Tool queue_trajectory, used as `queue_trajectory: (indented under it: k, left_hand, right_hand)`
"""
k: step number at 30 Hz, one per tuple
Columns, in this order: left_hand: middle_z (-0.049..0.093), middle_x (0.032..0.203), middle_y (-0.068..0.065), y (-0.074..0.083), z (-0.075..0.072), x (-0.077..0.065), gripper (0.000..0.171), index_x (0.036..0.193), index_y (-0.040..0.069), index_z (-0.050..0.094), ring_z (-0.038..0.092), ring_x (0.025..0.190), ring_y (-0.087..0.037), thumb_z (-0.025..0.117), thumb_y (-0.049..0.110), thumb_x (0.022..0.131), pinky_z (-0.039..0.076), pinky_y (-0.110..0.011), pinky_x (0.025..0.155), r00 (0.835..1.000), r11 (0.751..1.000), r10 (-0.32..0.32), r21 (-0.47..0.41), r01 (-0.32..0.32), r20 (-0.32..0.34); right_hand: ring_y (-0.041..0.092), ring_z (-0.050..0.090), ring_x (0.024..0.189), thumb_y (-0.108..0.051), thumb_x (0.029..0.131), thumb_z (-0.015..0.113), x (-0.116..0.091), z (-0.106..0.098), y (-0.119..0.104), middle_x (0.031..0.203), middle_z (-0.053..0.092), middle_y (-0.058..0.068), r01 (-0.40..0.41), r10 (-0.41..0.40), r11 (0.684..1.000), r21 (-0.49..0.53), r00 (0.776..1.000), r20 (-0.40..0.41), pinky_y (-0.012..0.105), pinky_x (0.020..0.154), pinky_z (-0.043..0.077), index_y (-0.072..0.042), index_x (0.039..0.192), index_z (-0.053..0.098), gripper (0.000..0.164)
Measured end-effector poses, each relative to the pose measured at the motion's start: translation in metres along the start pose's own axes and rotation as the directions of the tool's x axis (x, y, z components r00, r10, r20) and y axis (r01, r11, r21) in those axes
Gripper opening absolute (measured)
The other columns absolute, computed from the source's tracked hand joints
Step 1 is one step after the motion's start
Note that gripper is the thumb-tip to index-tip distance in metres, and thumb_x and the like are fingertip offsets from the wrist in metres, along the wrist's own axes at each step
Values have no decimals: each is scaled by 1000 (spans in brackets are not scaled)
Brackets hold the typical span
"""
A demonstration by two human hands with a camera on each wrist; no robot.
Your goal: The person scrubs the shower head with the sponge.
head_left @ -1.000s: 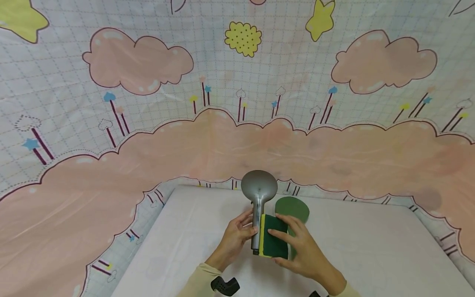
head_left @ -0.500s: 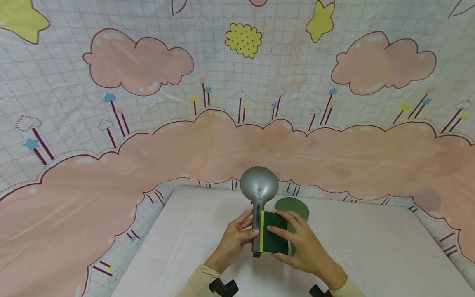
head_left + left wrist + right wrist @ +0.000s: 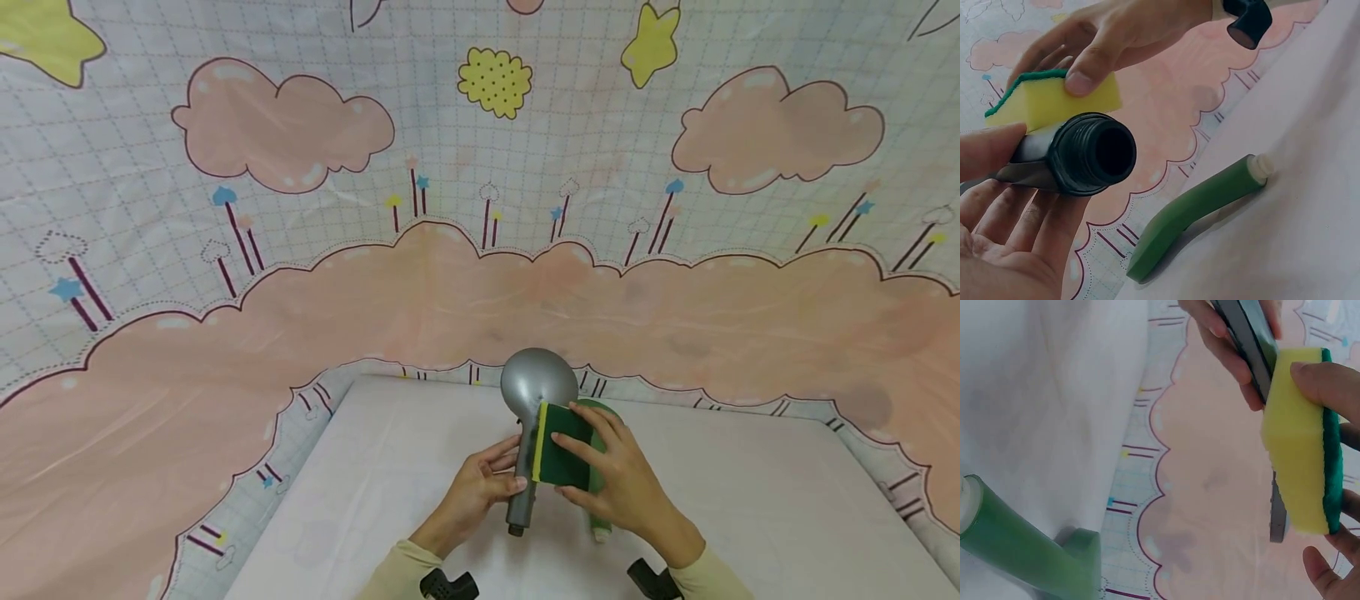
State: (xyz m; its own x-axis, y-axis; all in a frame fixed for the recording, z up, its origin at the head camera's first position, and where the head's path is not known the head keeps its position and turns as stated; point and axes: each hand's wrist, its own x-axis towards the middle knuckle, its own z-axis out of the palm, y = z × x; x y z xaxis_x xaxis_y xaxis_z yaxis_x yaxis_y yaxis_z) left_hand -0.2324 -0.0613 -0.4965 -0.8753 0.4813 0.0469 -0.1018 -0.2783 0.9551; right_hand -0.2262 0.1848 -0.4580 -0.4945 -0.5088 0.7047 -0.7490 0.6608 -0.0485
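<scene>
My left hand (image 3: 476, 492) grips the handle of a grey shower head (image 3: 538, 383), its round head up and away from me. The threaded handle end (image 3: 1107, 153) faces the left wrist camera. In my right hand (image 3: 626, 475) is a yellow sponge with a green scouring side (image 3: 566, 454), pinched between thumb and fingers. The sponge's yellow side (image 3: 1294, 437) presses against the shower head's handle and neck. A green shower head (image 3: 1194, 209) with a pale threaded end lies on the white table, partly hidden behind my right hand in the head view.
The white tabletop (image 3: 360, 500) spreads out on both sides of the hands. Behind it hangs a cloth backdrop (image 3: 420, 292) printed with clouds and stars. Black wrist cameras (image 3: 450, 583) sit on both wrists.
The sponge has moved up along the handle toward the round head. The grey shower head has tilted to the right, and the green one's threaded end has come into view below.
</scene>
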Motion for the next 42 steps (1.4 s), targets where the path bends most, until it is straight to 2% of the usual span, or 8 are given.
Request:
queue_trajectory:
  k: [5,12,22,29,32,36,39,42]
  left_hand:
    - [57,137,-22,0,2,1,73,151,1,34,70,99,-10,68,0,87,56,-26,78,1000,1000,-1,23,1,-6]
    - [58,136,-23,1,3,1,71,148,-3,37,69,105,-15,67,-5,84,56,-25,85,1000,1000,0,32,1,-12]
    - [57,132,-11,-2,3,1,71,150,-4,31,63,113,-15,58,-13,85,53,-32,96,999,1000,13,5,-13,35]
    - [57,132,-13,-3,4,0,70,149,1,35,60,105,-15,58,-7,83,53,-28,87,1000,998,7,59,-6,-21]
    - [59,128,-13,-2,6,0,67,146,1,38,61,96,-15,60,-5,84,54,-27,81,998,995,30,100,-25,-58]
    - [62,123,-19,-2,8,1,62,144,1,41,63,91,-13,66,1,87,55,-25,76,990,977,97,200,-75,-100]
    - [63,121,-25,-3,8,1,60,142,1,45,64,88,-10,70,6,88,56,-24,72,981,954,147,279,-107,-127]
    - [65,118,-26,-5,7,1,57,139,3,50,64,81,-8,72,8,87,55,-23,67,971,931,183,344,-120,-155]
  right_hand:
    - [40,43,131,-61,82,70,3,-3,0,148,45,16,-43,43,999,11,999,9,62,95,46,-26,130,64,60]
    - [42,43,129,-46,67,87,2,0,-1,147,45,16,-36,36,999,1,999,-10,63,93,47,-27,129,64,69]
    - [37,42,128,-42,61,90,-3,7,-6,146,47,16,-1,1,1000,-29,1000,3,61,90,50,-28,129,64,74]
    - [37,42,129,-44,62,90,-2,5,-5,145,48,16,-17,15,999,-45,999,-30,61,93,47,-29,128,64,73]
    - [38,42,129,-51,70,84,0,4,-7,144,48,17,-15,14,999,-47,999,-37,61,93,46,-29,130,64,67]
    - [40,43,128,-63,84,64,0,1,-6,143,48,19,-26,22,997,-72,998,-61,61,90,45,-27,129,65,57]
    - [40,44,127,-67,87,53,-1,-1,-3,143,48,20,-59,53,996,-73,995,-88,62,90,45,-25,127,66,59]
    - [40,42,128,-67,87,54,-2,-3,-2,145,47,20,-87,82,995,-54,992,-97,63,92,44,-25,127,66,60]
